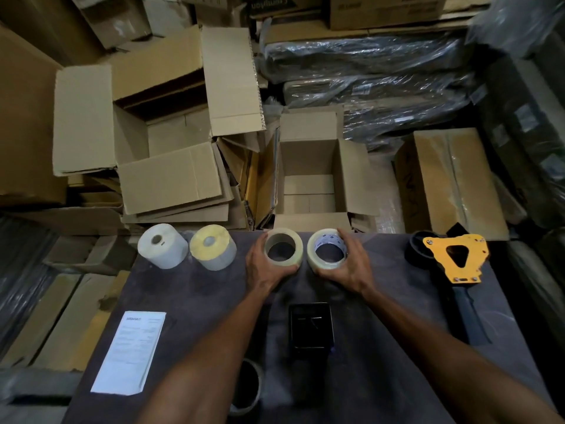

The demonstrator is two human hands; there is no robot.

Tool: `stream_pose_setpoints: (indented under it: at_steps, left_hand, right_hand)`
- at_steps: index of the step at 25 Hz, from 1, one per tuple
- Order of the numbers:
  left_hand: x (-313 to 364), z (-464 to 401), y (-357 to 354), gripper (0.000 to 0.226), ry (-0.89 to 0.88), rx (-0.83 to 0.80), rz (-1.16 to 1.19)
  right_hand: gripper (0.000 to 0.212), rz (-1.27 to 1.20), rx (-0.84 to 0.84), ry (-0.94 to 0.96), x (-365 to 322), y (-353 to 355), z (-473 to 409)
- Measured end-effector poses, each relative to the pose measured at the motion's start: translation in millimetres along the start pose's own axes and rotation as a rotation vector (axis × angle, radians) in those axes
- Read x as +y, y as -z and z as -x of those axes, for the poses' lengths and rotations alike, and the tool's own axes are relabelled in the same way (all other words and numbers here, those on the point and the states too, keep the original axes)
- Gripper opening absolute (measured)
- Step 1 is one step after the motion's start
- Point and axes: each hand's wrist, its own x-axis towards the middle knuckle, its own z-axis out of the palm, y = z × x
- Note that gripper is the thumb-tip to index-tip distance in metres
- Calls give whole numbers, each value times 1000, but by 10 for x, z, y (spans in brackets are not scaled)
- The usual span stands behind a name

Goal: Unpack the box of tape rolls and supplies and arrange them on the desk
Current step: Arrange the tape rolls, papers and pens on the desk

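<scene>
Two clear tape rolls lie flat, side by side, near the far edge of the dark desk (198, 301). My left hand (263, 267) wraps around the left tape roll (298, 244). My right hand (348, 267) cups the right tape roll (315, 249), which has a printed core. Left of them stand a white label roll (162, 246) and a yellow-topped label roll (212, 247). A yellow and black tape dispenser (455, 261) lies at the desk's right. The open cardboard box (308, 179) stands beyond the desk and looks empty inside.
A printed paper sheet (130, 351) lies at the desk's near left. A black phone-like device (310, 328) sits between my forearms, and another tape roll (247, 384) lies near the front edge. Open and flattened cartons (165, 123) and plastic-wrapped bundles (382, 81) crowd the floor behind.
</scene>
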Motion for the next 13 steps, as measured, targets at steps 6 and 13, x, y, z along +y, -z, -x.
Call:
stream_pose_setpoints:
  at_steps: [6,13]
  left_hand:
    - [18,11,-37,103,12,28,0]
    - [-16,-8,-63,107,29,28,-35]
  right_hand:
    - [111,-10,18,62,55,-38,-19]
    - [113,18,2,82,112,-39,-72]
